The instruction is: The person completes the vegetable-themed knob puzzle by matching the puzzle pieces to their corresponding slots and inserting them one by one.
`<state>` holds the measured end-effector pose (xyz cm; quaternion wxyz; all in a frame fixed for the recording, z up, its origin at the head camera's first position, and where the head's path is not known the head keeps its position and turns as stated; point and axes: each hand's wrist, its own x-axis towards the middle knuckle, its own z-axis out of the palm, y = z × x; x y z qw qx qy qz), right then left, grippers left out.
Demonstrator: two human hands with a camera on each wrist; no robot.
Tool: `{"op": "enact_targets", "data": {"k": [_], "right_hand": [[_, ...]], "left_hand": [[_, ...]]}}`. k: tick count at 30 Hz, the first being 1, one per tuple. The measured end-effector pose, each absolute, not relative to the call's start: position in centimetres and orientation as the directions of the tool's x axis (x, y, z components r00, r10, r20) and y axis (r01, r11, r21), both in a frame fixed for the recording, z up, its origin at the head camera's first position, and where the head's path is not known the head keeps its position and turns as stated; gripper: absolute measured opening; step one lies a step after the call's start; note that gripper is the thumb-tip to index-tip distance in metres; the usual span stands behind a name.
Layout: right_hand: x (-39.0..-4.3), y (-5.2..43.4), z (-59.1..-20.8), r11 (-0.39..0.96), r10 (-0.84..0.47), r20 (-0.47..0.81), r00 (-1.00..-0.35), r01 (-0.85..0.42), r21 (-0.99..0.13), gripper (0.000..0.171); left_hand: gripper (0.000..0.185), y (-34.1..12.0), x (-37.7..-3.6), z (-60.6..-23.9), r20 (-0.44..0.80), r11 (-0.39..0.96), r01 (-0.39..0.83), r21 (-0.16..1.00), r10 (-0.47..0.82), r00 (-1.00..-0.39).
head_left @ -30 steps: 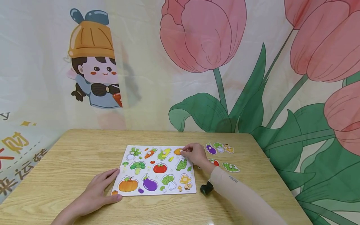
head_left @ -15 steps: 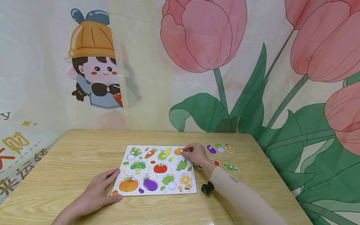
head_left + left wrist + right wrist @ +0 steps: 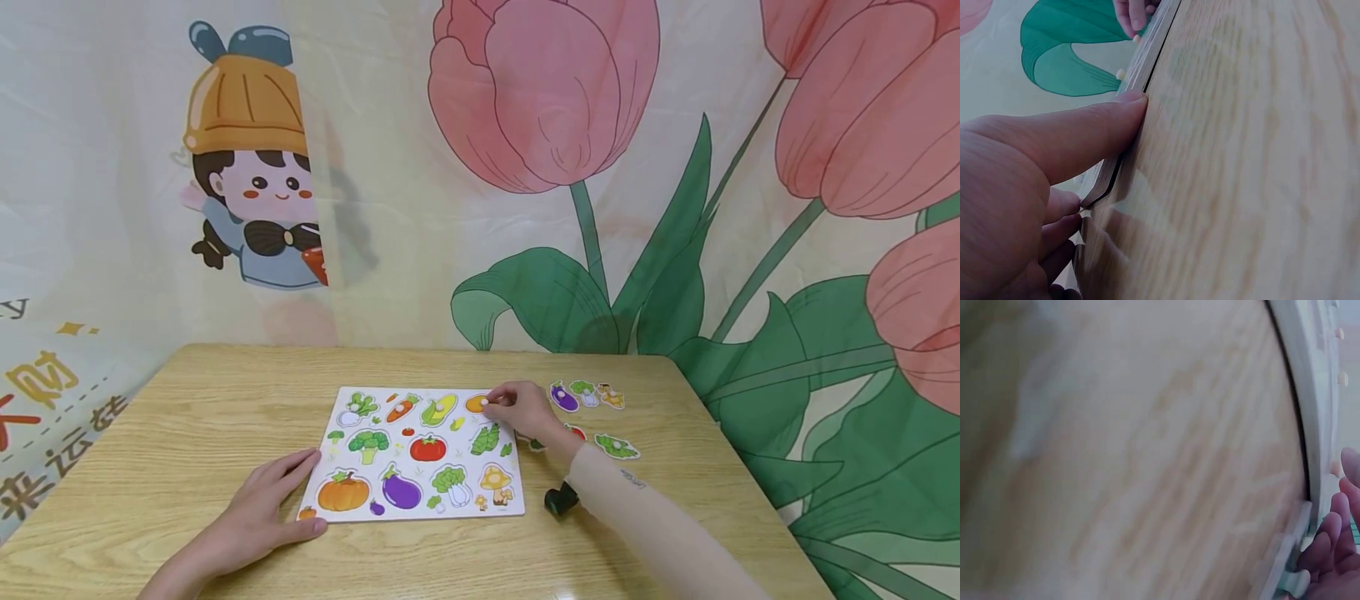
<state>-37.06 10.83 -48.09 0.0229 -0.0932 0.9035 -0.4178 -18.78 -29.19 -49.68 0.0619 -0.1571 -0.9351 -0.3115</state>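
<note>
White vegetable puzzle board lies flat on the wood-grain counter, between the two hands. Left hand: thumb and fingers spread wide around the near-left corner, thumb on the near edge, fingers along the left edge. Right hand: narrow, thumb and forefinger pinching an orange piece at the far-right corner of the board. Can't tell whether that piece is fully down in its recess.

Board contents, going left from the right hand along the far row: corn, carrot, white radish. Pegs stand up from the board in the right wrist view. Nearer rows show broccoli, tomato, leafy green, pumpkin, eggplant, bok choy, mushrooms; can't tell from here which are bare print.

Loose on the counter, just right of the right hand: eggplant piece, then bok choy piece, then yellow-brown piece. Tomato piece pokes out just right of the right wrist, partly hidden; green piece mostly covered on the wrist's other side. Leafy green piece sits farther right, apart from the wrist. Black object shows below the right sleeve; can't tell what it is.
</note>
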Motion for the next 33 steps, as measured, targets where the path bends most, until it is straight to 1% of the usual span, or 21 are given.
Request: {"op": "enact_targets", "data": {"k": [4,10,13,17,21,27,30,33], "right_hand": [[-36.6,11.7,-46.9,0.617,-0.241,0.043,-0.97,-0.187,-0.764,0.022],[-35.4,13.5,-43.9,0.6,-0.297,0.073,-0.952,-0.246,-0.761,0.03],[-34.6,14.5,-42.9,0.615,-0.297,0.087,-0.951,-0.26,-0.744,0.029],[-33.6,15.8,-42.8,0.623,-0.268,0.092,-0.959,-0.245,-0.743,0.022],[-32.3,16.7,-43.7,0.636,-0.197,0.073,-0.978,-0.184,-0.749,0.016],[-30.4,16.8,-45.1,0.647,-0.022,0.045,-0.999,-0.048,-0.761,0.014],[-29.9,16.2,-45.6,0.604,0.064,0.029,-0.998,0.016,-0.797,0.015],[-29.3,15.7,-45.9,0.52,0.158,0.001,-0.987,0.082,-0.85,0.02]], "left_hand": [[0.1,-29.1,-18.9,-49.6,0.215,0.758,0.338,0.558,0.261,-0.941],[0.1,-28.9,-19.0,-49.4,0.211,0.753,0.337,0.565,0.263,-0.941],[0.1,-28.8,-19.0,-49.3,0.211,0.752,0.339,0.565,0.265,-0.941],[0.1,-28.7,-19.0,-49.5,0.215,0.752,0.342,0.563,0.267,-0.939],[0.101,-28.7,-18.9,-49.6,0.214,0.756,0.337,0.561,0.26,-0.942],[0.101,-28.8,-18.9,-49.6,0.204,0.77,0.325,0.55,0.254,-0.945],[0.1,-29.0,-18.8,-49.6,0.212,0.782,0.33,0.529,0.255,-0.943],[0.099,-28.9,-19.0,-49.9,0.225,0.789,0.349,0.505,0.27,-0.936]]}}
